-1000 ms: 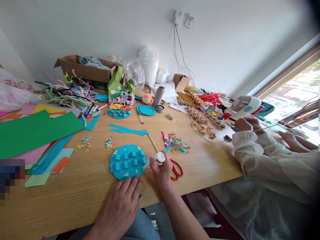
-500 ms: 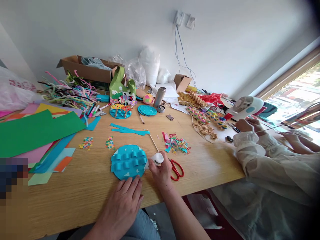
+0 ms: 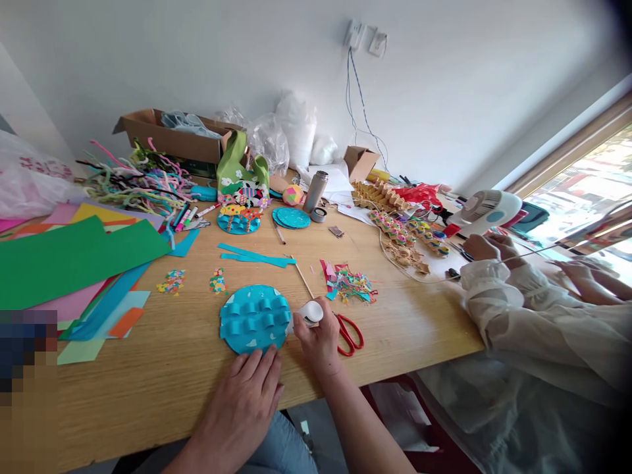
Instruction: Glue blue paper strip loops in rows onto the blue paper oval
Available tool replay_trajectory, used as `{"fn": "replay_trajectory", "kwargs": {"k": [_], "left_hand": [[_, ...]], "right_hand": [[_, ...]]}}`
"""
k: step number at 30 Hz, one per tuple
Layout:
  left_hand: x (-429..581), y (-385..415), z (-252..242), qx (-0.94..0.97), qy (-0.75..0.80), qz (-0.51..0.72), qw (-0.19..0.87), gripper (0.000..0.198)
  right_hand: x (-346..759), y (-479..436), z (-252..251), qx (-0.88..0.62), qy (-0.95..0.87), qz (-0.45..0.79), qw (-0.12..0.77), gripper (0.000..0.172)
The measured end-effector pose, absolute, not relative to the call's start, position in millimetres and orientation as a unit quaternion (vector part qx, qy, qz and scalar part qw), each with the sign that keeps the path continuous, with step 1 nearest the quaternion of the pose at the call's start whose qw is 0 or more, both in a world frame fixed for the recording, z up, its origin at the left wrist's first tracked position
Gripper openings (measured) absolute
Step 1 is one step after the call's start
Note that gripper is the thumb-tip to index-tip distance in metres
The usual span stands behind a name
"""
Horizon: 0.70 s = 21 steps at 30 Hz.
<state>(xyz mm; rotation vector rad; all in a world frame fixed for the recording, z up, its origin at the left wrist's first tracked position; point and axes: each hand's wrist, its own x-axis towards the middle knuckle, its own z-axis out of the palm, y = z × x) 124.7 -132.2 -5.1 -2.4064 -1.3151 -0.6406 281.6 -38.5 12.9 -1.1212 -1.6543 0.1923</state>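
1. Back wall [image 3: 222,52]: two white sockets [image 3: 354,34] side by side, thin cables [image 3: 352,85] hanging below.
2. Cardboard box [image 3: 170,141], flaps open, pale blue material [image 3: 190,124] inside. Tangled heap of fuzzy coloured stems [image 3: 143,181] in front.
3. Green bag [image 3: 233,159], white flower motifs; plump plastic bags [image 3: 296,131] behind.
4. Steel flask [image 3: 316,191], upright; round cap [image 3: 318,214] at its base.
5. Far left: white plastic bag [image 3: 34,178], red print.
6. Far right: white fan-like device [image 3: 486,212], tilted; co-worker's sheer white sleeve [image 3: 486,286] nearby; bright window [image 3: 587,178] beyond.

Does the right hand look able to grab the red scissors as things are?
Probably not yet: the red scissors lie close beside the right hand, but it is holding a white bottle.
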Motion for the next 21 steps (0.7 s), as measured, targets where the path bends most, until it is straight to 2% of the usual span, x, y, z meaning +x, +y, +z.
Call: {"fn": "replay_trajectory", "kwargs": {"k": [21], "left_hand": [[123.9,-132.6,-6.5,-0.846,-0.457,-0.221,0.162,0.035]], "right_hand": [[282.4,-35.6,11.5,-0.471,-0.687,0.093,0.546,0.028]]}}
